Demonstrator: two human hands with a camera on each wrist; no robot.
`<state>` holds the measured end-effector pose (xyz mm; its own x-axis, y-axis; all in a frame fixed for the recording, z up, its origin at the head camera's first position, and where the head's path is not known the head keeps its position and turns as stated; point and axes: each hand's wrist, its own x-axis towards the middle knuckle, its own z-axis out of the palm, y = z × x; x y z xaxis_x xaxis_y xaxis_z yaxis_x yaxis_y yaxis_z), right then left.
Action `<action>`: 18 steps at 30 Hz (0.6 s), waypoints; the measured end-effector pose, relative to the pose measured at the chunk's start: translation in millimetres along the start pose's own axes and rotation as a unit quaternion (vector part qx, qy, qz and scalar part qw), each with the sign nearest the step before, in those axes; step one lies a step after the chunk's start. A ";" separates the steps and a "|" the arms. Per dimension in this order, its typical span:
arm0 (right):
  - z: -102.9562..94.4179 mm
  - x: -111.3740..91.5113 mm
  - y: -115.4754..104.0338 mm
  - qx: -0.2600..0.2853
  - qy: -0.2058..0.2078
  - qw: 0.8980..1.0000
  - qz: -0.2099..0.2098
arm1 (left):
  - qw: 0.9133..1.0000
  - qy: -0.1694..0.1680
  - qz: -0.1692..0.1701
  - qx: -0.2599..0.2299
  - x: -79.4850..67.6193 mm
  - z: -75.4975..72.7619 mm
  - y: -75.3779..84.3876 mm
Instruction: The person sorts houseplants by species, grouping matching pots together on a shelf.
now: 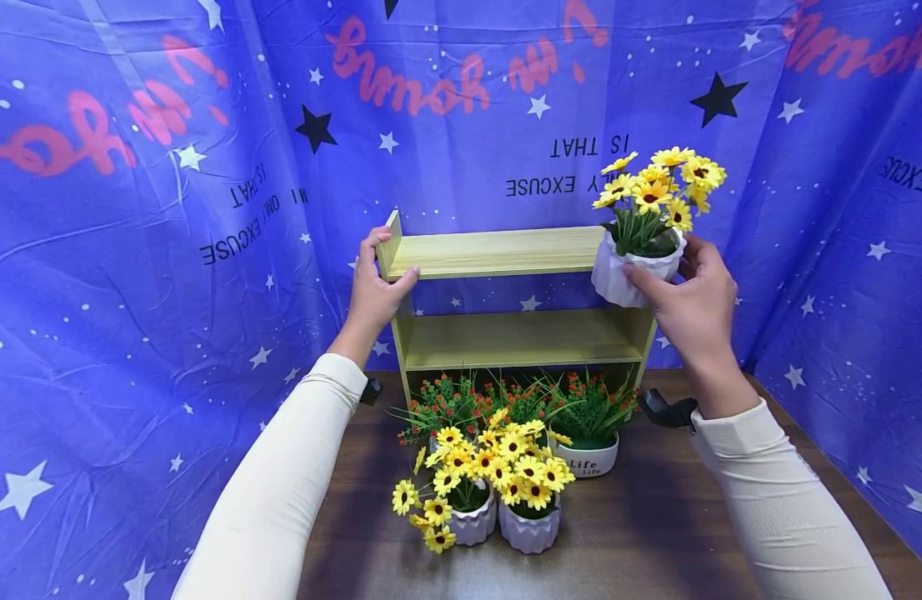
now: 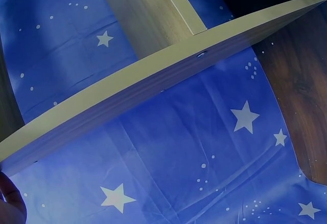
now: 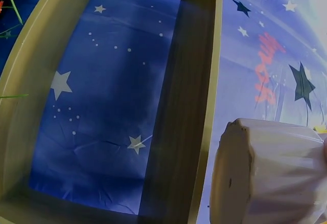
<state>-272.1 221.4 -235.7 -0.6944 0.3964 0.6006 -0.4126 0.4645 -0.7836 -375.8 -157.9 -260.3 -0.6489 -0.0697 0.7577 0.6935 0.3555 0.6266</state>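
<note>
My right hand (image 1: pixel 699 308) grips a white fluted pot of yellow artificial daisies (image 1: pixel 617 279) at the right end of the wooden shelf (image 1: pixel 498 255), around the height of its top board. In the right wrist view, the underside and ridged wall of that pot (image 3: pixel 286 168) appear beside the board's edge. On the far left, my left hand (image 1: pixel 377 292) holds the upper end of the shelf's side panel, thumb at the top board's front. Only a fingertip of it shows in the left wrist view, by the panel (image 2: pixel 127 83).
Two more white pots of yellow daisies (image 1: pixel 531 529) stand on the brown table (image 1: pixel 618 550) in front of the shelf. Behind them are red-flowered green plants, one in a white "Life" planter (image 1: pixel 592 461). A blue star-patterned curtain (image 1: pixel 461 167) surrounds the table.
</note>
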 end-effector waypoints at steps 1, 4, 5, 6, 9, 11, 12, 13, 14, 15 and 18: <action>0.7 1.1 -0.4 -0.002 0.000 1.000 0.000 | 1.000 0.001 0.000 0.000 0.1 0.2 -0.5; 3.0 4.3 -1.9 -0.003 0.000 1.000 0.000 | 1.000 0.002 0.005 -0.009 0.2 0.8 -1.6; 3.9 5.4 -2.0 -0.004 0.000 1.000 -0.002 | 1.000 0.003 0.008 -0.012 0.4 0.8 -2.1; 4.7 6.4 -2.0 -0.005 0.002 1.000 -0.003 | 1.000 0.004 0.010 -0.015 0.5 1.0 -2.7; 7.2 9.8 -2.0 -0.007 0.005 1.000 -0.003 | 1.000 0.005 0.014 -0.017 0.7 1.3 -3.3; 9.0 12.3 -1.9 -0.006 0.005 1.000 -0.002 | 1.000 0.005 0.014 -0.012 0.9 1.5 -3.8; 9.8 13.6 -2.1 -0.004 0.005 1.000 0.001 | 1.000 0.005 0.014 -0.009 0.7 1.7 -3.5; 10.7 14.9 -2.1 -0.002 0.004 1.000 0.003 | 1.000 0.005 0.013 -0.006 0.5 1.6 -3.2; 11.6 16.3 -2.1 0.001 0.002 1.000 0.004 | 1.000 0.005 0.014 -0.003 0.3 1.6 -2.8; 12.5 17.5 -2.1 0.004 0.001 1.000 0.005 | 1.000 0.006 0.014 0.000 0.1 1.6 -2.7; 15.1 21.1 -2.1 0.005 -0.003 1.000 0.008 | 1.000 0.007 0.015 0.003 -0.5 1.6 -2.5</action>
<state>-294.8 216.8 -223.8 -0.7039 0.3991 0.5876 -0.4083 0.4496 -0.7944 -377.6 -157.3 -262.5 -0.6237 -0.0720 0.7783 0.7106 0.3627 0.6029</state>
